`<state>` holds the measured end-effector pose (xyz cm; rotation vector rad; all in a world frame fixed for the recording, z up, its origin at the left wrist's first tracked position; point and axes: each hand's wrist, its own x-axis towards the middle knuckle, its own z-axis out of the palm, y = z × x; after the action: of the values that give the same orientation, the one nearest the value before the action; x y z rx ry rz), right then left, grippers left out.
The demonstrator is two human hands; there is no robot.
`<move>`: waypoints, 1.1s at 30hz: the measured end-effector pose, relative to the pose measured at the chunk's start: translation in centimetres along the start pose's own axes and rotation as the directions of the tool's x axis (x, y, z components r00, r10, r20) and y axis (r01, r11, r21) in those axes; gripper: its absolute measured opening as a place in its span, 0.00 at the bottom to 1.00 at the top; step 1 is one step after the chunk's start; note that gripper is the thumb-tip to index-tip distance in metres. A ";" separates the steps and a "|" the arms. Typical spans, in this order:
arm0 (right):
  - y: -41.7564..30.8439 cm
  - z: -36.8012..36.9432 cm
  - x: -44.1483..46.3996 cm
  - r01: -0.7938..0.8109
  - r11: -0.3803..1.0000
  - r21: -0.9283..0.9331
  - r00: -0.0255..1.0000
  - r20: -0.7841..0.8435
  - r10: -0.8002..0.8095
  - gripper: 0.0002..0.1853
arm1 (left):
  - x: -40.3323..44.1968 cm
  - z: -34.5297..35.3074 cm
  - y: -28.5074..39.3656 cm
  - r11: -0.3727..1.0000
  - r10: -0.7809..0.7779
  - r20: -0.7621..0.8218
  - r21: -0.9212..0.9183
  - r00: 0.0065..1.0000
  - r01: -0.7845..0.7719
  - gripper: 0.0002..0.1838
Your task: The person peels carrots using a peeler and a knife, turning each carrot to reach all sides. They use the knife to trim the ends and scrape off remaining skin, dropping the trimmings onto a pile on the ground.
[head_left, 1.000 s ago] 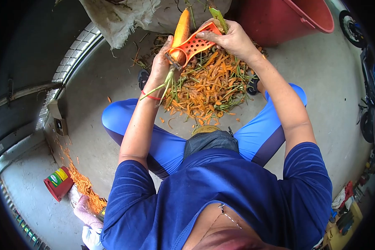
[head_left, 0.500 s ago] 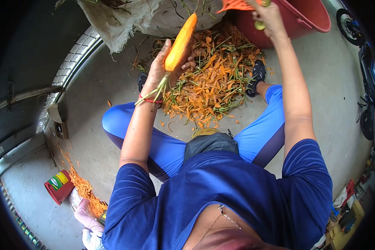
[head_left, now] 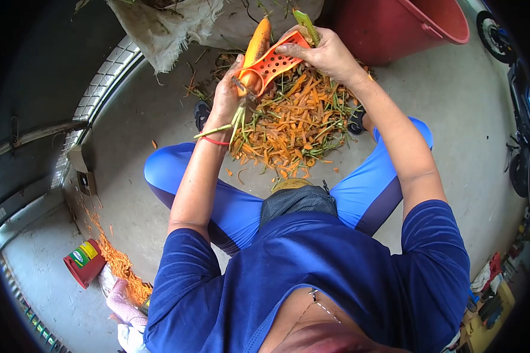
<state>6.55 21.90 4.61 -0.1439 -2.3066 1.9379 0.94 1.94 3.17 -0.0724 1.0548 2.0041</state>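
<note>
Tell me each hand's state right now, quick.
Left hand: closed around the stem-end half of a carrot.
Right hand: closed, holding an orange perforated peeler at the carrot's stem end.

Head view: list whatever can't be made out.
- Head view: underside of the carrot, turned away from the camera.
- Head view: palm of the left hand, behind the carrot and peeler.
- Head view: part of the large red bucket, cut off by the top edge.
- Head view: label wording, too small.

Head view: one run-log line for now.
left hand: holds carrot | right hand: holds orange peeler at carrot's stem end | peelings: piled on floor
</note>
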 end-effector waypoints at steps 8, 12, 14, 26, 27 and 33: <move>-0.5 -10.3 2.7 -0.105 0.984 -0.142 0.889 -0.458 0.029 0.15 | -0.8 -0.6 0.4 0.996 -0.092 0.141 0.012 0.986 0.091 0.25; -3.6 -6.8 1.6 -0.195 0.980 0.034 0.919 -0.343 0.195 0.16 | -0.3 -1.7 0.5 0.993 -0.022 0.071 0.119 0.997 0.014 0.25; -0.6 -4.6 1.5 -0.072 0.997 0.022 0.975 -0.210 0.075 0.17 | -0.2 -1.9 0.5 0.996 -0.018 0.066 0.085 0.998 0.012 0.24; 0.0 0.8 -0.8 0.065 0.998 -0.014 0.998 0.015 -0.065 0.15 | -0.2 -0.2 0.3 0.992 0.025 0.146 -0.124 0.989 -0.007 0.24; -0.2 0.5 -0.7 0.051 0.999 -0.011 0.999 0.017 -0.051 0.15 | 0.1 -0.3 -0.1 0.995 0.032 -0.021 -0.092 0.999 -0.034 0.23; -0.5 -4.6 0.4 0.018 0.999 -0.048 0.985 -0.173 -0.026 0.13 | -0.9 0.0 0.1 0.994 -0.062 0.139 -0.084 0.988 0.074 0.24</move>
<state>6.86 26.31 5.93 -0.2789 -2.2317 1.7852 1.51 1.33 3.61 -0.0186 0.8661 1.9644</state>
